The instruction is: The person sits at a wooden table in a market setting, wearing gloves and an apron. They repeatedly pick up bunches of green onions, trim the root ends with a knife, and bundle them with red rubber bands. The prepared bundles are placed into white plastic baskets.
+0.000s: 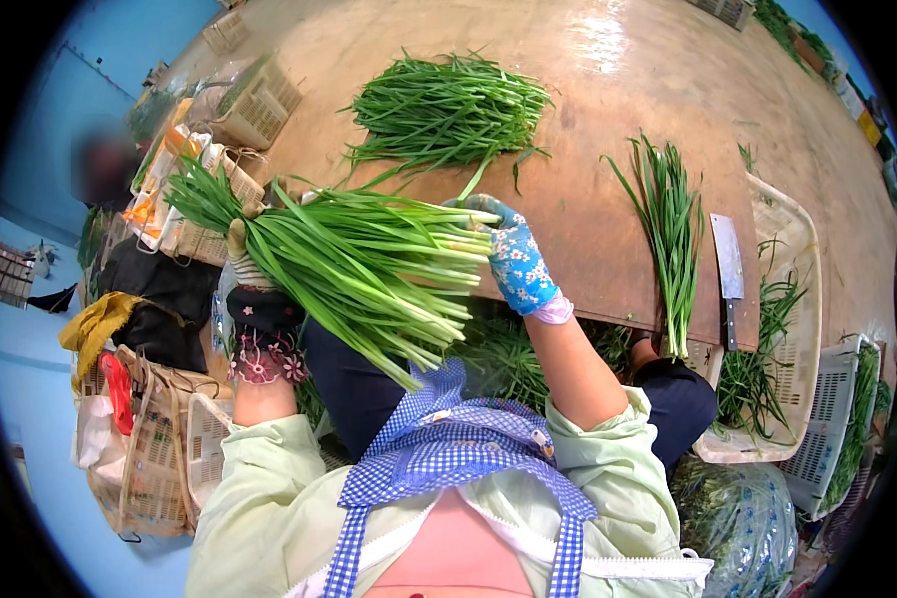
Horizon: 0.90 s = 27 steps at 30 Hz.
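Note:
A large bunch of garlic chives lies across in front of me, leafy ends to the left and pale stem ends to the right. My left hand, in a glove with a dark floral cuff, is closed round the leafy part. At the stem ends, my right hand, under a blue floral cover, has its fingers bent round a few upper stems; its fingertips are partly hidden. Beyond them a thick pile of chives rests on the brown wooden board. To the right lie a smaller bunch and a cleaver.
A cream plastic basket with loose greens stands right of the board, beside another crate. A plastic bag of greens sits below them. More baskets and a black cloth or bag are at left. A blurred person is at far left.

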Tool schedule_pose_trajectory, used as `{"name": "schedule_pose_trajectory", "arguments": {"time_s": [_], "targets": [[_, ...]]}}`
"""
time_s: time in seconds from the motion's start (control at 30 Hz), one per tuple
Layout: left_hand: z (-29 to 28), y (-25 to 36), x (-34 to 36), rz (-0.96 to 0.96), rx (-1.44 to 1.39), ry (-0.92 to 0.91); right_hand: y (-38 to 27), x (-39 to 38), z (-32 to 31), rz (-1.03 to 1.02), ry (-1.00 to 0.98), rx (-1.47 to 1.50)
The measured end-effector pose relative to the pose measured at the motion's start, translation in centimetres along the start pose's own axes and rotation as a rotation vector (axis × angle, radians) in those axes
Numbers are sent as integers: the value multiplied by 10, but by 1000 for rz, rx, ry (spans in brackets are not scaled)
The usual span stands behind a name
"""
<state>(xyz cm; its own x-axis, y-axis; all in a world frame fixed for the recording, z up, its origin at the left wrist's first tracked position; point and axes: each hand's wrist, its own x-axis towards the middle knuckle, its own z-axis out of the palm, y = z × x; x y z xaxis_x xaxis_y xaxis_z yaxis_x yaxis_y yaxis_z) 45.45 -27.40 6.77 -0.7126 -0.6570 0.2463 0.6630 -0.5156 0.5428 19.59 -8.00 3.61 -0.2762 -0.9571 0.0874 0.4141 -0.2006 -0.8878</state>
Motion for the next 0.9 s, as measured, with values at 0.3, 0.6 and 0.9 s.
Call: {"name": "schedule_pose_trajectory", "arguments": {"time_s": [0.3, 0.6, 0.9], "targets": [[-4, -10, -13, -236, 207, 77, 14, -17, -15, 16, 218, 244], [6, -25, -15, -182, 126, -84, 21, -90, -18, 195, 378, 535], [23, -16, -11, -24, 8, -313, 32, -135, -63, -49, 459, 558]]}}
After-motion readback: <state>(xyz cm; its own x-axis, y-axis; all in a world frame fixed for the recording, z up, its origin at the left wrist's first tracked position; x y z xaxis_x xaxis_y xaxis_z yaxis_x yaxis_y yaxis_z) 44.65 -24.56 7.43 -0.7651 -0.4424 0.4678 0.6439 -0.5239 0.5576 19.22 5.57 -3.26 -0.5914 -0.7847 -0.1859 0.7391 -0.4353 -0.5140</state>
